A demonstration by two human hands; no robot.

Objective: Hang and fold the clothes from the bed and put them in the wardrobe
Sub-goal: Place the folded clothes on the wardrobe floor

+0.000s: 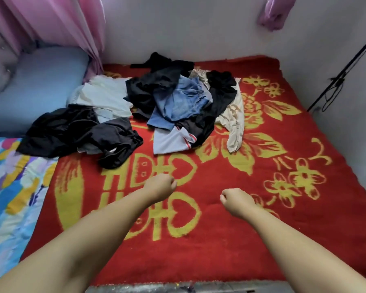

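Both fists, left hand (160,185) and right hand (235,200), hover above bare blanket (241,240), clothes (173,102) beyond.

I face a bed (283,229) spread with a red blanket patterned in yellow flowers, pushed against pale walls (188,24). Pink curtains (57,24) hang over a blue pillow (36,85).

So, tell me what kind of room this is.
Most likely a bedroom in a home. A bed with a red and gold floral blanket fills the view, a blue pillow lies at its head beside a pink curtain, and loose clothes are heaped on the blanket.
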